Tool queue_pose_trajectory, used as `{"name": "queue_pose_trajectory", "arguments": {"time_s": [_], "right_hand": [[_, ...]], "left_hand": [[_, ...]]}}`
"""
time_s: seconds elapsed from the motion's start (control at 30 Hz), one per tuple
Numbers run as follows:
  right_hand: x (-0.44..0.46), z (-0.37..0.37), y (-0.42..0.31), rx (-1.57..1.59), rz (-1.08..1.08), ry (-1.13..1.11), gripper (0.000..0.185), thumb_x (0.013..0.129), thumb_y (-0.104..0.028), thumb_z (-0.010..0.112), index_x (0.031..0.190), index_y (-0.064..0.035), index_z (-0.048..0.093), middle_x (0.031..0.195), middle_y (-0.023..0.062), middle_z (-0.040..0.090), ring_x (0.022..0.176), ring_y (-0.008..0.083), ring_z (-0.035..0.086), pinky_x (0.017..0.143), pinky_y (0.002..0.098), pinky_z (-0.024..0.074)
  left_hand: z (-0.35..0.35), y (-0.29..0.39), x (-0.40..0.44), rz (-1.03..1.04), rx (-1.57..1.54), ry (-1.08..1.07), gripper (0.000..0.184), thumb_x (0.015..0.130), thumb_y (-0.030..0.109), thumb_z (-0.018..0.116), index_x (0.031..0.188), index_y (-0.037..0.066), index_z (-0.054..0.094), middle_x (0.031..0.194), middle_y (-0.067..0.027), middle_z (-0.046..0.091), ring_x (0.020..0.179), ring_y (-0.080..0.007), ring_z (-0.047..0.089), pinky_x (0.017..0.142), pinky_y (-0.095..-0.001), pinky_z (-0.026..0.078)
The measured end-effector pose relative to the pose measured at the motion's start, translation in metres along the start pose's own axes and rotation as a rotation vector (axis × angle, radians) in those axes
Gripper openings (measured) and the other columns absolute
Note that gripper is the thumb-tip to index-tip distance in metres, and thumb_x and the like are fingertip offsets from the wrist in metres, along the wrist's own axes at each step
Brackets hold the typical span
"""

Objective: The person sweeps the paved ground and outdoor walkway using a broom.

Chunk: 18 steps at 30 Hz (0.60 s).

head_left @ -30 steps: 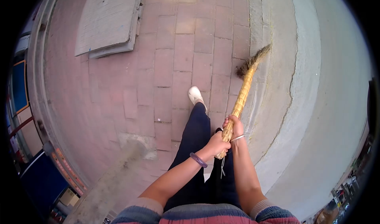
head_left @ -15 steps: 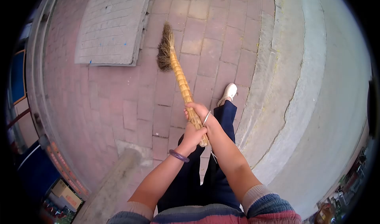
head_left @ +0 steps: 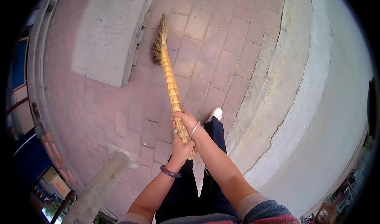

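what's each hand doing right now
Left hand: closed, holding the broom handle near its end.
Right hand: closed, holding the same handle, nearer the bristles.

From where I stand: reddish pavers (head_left: 221, 69) underfoot, cracked concrete (head_left: 291, 75) running along the right. 1 pale scored slab (head_left: 105, 38) lies on the pavers, front left. Concrete post (head_left: 101, 186) nearer, 1 orange-edged blue panel (head_left: 19, 63) far left. Light's soft, even.
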State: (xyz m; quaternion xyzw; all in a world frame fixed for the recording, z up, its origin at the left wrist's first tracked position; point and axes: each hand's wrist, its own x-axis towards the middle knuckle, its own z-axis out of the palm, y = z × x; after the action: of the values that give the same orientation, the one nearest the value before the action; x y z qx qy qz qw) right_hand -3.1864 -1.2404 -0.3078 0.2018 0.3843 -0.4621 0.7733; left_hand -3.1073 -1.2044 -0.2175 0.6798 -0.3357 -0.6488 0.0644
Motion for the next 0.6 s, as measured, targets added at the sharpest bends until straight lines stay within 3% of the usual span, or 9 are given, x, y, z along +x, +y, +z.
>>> {"name": "queue_pose_trajectory", "arguments": {"time_s": [0.1, 0.17, 0.27, 0.3, 0.4, 0.5, 0.6], "right_hand": [[0.029, -0.010, -0.038, -0.124, 0.082, -0.047, 0.019, 0.076, -0.014, 0.061, 0.087, -0.0008, 0.052, 0.070, 0.0073, 0.056, 0.055, 0.0155, 0.055, 0.048, 0.0272, 0.0477], [0.007, -0.048, -0.051, 0.138, 0.018, 0.021, 0.020, 0.077, -0.013, 0.061, 0.087, 0.0001, 0.051, 0.072, 0.0089, 0.056, 0.058, 0.0162, 0.056, 0.049, 0.0273, 0.0487], [-0.046, -0.078, -0.070, 0.309, -0.202, 0.314, 0.015, 0.079, -0.010, 0.056, 0.087, -0.0030, 0.046, 0.072, 0.0079, 0.052, 0.058, 0.0149, 0.052, 0.050, 0.0271, 0.0482], [-0.057, -0.076, -0.079, 0.320, -0.327, 0.378, 0.015, 0.078, -0.007, 0.054, 0.088, -0.0032, 0.044, 0.070, 0.0079, 0.050, 0.057, 0.0153, 0.051, 0.049, 0.0277, 0.0473], [-0.078, -0.061, -0.091, 0.421, -0.503, 0.389, 0.016, 0.078, -0.006, 0.053, 0.090, -0.0031, 0.043, 0.070, 0.0081, 0.050, 0.057, 0.0154, 0.050, 0.049, 0.0278, 0.0465], [-0.080, -0.024, -0.101, 0.254, -0.424, 0.300, 0.016, 0.077, -0.004, 0.053, 0.089, -0.0038, 0.042, 0.068, 0.0086, 0.049, 0.055, 0.0165, 0.050, 0.048, 0.0296, 0.0474], [-0.044, 0.012, -0.122, 0.115, -0.149, 0.058, 0.018, 0.077, -0.007, 0.057, 0.090, -0.0030, 0.044, 0.070, 0.0081, 0.051, 0.056, 0.0160, 0.052, 0.049, 0.0286, 0.0478]], "left_hand": [[0.024, 0.019, 0.039, -0.017, -0.038, -0.186, 0.024, 0.070, -0.005, 0.051, 0.092, -0.002, 0.045, 0.070, -0.0083, 0.054, 0.053, -0.0175, 0.056, 0.046, -0.0281, 0.047], [0.051, 0.025, 0.040, -0.049, 0.018, -0.325, 0.023, 0.070, -0.005, 0.052, 0.091, -0.002, 0.045, 0.069, -0.0084, 0.054, 0.053, -0.0175, 0.056, 0.046, -0.0284, 0.046], [0.077, 0.042, 0.025, -0.198, 0.204, -0.461, 0.025, 0.069, -0.003, 0.056, 0.092, -0.002, 0.045, 0.071, -0.0087, 0.054, 0.053, -0.0157, 0.056, 0.046, -0.0285, 0.046], [0.076, 0.062, 0.021, -0.231, 0.135, -0.489, 0.029, 0.068, -0.003, 0.059, 0.094, -0.001, 0.045, 0.072, -0.0082, 0.053, 0.054, -0.0146, 0.056, 0.045, -0.0278, 0.045], [0.067, 0.090, 0.020, -0.147, 0.204, -0.622, 0.034, 0.066, 0.001, 0.063, 0.095, -0.002, 0.044, 0.073, -0.0090, 0.054, 0.052, -0.0160, 0.057, 0.043, -0.0293, 0.048], [0.060, 0.074, 0.002, -0.040, 0.190, -0.403, 0.034, 0.067, 0.003, 0.063, 0.095, -0.001, 0.044, 0.073, -0.0092, 0.055, 0.053, -0.0160, 0.058, 0.045, -0.0297, 0.049], [0.062, 0.105, 0.004, -0.020, 0.189, -0.160, 0.034, 0.068, 0.000, 0.060, 0.096, 0.001, 0.040, 0.075, -0.0080, 0.054, 0.056, -0.0160, 0.058, 0.049, -0.0285, 0.048]]}}
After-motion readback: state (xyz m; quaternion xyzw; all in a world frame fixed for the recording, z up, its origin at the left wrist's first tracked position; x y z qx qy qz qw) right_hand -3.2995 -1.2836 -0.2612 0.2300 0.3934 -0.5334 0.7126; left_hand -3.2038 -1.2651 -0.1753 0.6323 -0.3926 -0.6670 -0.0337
